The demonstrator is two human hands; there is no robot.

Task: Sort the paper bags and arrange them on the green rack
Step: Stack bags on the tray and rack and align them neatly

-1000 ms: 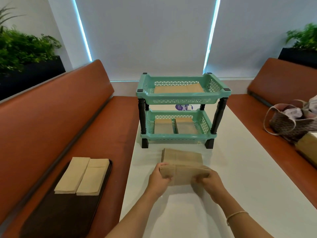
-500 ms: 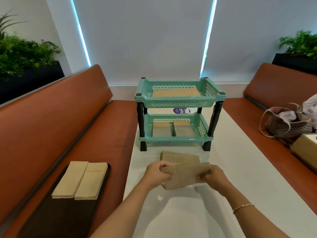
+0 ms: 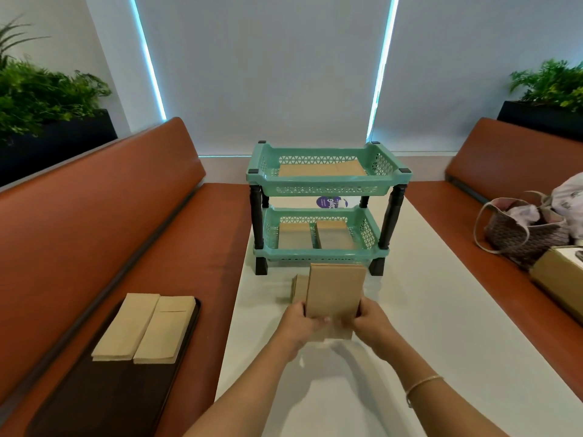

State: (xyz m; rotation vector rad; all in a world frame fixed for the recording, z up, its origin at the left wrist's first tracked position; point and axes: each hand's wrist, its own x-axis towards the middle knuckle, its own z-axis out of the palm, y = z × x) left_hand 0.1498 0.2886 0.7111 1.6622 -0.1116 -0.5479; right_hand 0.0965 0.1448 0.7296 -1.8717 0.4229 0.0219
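Note:
A stack of brown paper bags (image 3: 334, 291) stands upright lengthwise above the white table, held between both hands. My left hand (image 3: 299, 323) grips its lower left edge and my right hand (image 3: 372, 323) grips its lower right edge. More brown bags (image 3: 298, 283) lie flat on the table just behind and to the left. The green two-tier rack (image 3: 328, 184) stands beyond, with flat bags (image 3: 321, 168) on its top shelf and two small stacks (image 3: 315, 234) side by side on its lower shelf.
A dark tray (image 3: 104, 402) on the left orange bench carries two stacks of tan bags (image 3: 145, 329). On the right bench sit a woven handbag (image 3: 523, 234) and a cardboard box (image 3: 558, 282). Planters flank both benches.
Both hands lifted the stack off the table pile and turned it from lying crosswise to standing lengthwise. The view also shifted slightly.

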